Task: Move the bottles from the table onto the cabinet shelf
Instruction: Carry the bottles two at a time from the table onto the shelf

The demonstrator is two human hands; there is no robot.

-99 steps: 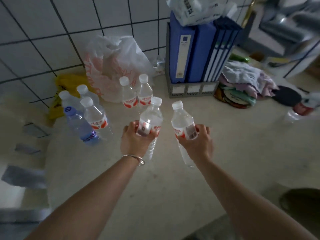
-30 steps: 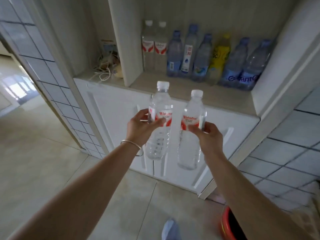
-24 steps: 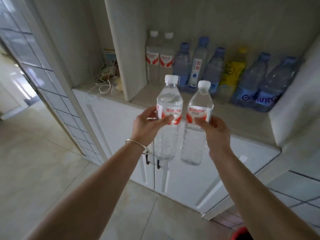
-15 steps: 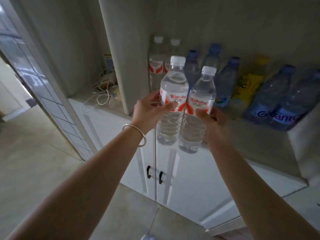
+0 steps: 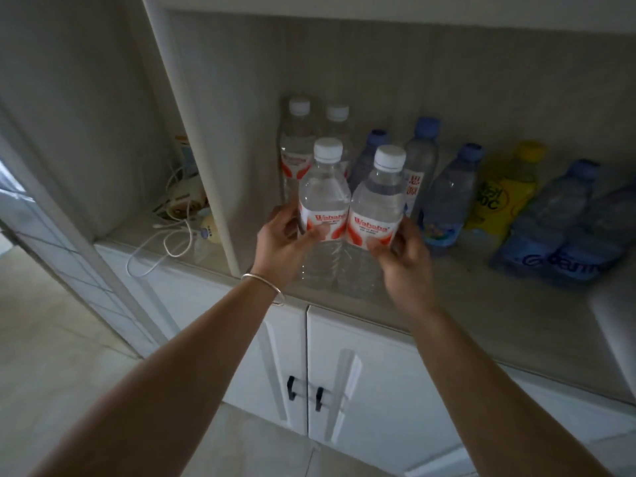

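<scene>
Two clear water bottles with white caps and red-and-white labels stand side by side, touching, at the front of the cabinet shelf [image 5: 481,304]. My left hand [image 5: 280,244] grips the left bottle [image 5: 323,201] at its label. My right hand [image 5: 404,256] grips the right bottle [image 5: 377,204] the same way. Their bases seem to rest on the shelf, partly hidden by my hands. Behind them stand two more red-labelled bottles [image 5: 296,146].
Along the shelf's back stand several blue-capped bottles [image 5: 447,197], a yellow bottle [image 5: 506,191] and two blue-labelled ones [image 5: 557,235] at right. A divider panel [image 5: 206,160] bounds the shelf's left; cables [image 5: 172,235] lie beyond it. White cabinet doors [image 5: 361,383] are below.
Both hands carried the bottles from the table to the cabinet, then forward and down onto the front of the shelf. The camera has come closer to the shelf.
</scene>
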